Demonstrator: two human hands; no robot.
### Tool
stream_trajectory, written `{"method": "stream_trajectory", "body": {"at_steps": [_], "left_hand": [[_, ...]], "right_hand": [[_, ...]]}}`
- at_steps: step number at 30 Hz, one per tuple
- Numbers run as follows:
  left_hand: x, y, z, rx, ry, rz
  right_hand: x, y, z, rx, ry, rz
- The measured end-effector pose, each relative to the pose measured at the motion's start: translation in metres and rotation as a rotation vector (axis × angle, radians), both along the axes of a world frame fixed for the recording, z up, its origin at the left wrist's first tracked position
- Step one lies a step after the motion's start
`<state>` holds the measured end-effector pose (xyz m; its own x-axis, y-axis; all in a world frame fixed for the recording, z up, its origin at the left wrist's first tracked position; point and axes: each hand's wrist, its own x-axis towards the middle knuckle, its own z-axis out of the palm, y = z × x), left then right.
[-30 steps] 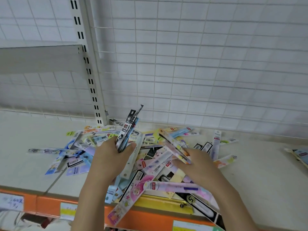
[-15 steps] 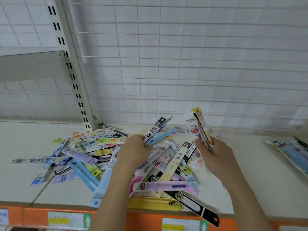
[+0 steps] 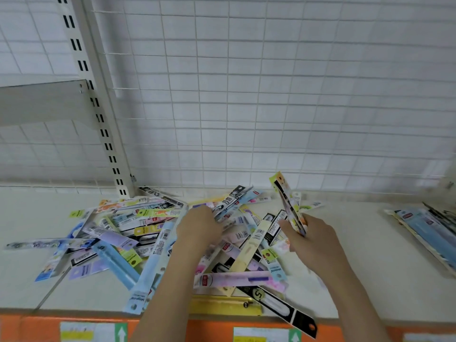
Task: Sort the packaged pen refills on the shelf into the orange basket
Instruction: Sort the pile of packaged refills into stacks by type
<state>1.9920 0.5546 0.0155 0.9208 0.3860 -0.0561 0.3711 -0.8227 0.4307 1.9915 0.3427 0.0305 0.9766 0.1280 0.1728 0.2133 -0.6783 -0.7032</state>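
A loose pile of several packaged pen refills [image 3: 138, 233] in many colours lies spread across the cream shelf [image 3: 345, 280]. My left hand [image 3: 197, 230] is over the middle of the pile and grips a bundle of packs [image 3: 237, 201] that point up and to the right. My right hand [image 3: 313, 240] is at the pile's right side and holds a small bunch of packs [image 3: 286, 201] upright, above the shelf. The orange basket is not in view.
A white wire grid [image 3: 271, 95] backs the shelf, with a slotted upright post [image 3: 98, 107] at the left. A second stack of blue packs [image 3: 424, 228] lies at the far right. The shelf's front edge [image 3: 29, 327] is orange with price labels.
My right hand has lifted a bunch of packs out of the pile and holds them upright. My left hand moved right with its bundle, lowering it over the pile's middle.
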Motion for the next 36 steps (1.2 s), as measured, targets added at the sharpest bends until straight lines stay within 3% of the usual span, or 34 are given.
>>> {"method": "stream_trajectory", "body": {"at_steps": [8,19,36], "left_hand": [[-0.038,0.039,0.019,-0.153,-0.197,0.116],[-0.083,0.050,0.016,-0.352,-0.239,0.232],[-0.089,0.045,0.015,-0.222,-0.221,0.218]], "right_hand": [[-0.002,0.014,-0.004,-0.060,0.052,0.164],[0.005,0.048,-0.026,-0.513,0.101,0.396],[0.025,0.026,-0.004,-0.472,-0.227,0.073]]}}
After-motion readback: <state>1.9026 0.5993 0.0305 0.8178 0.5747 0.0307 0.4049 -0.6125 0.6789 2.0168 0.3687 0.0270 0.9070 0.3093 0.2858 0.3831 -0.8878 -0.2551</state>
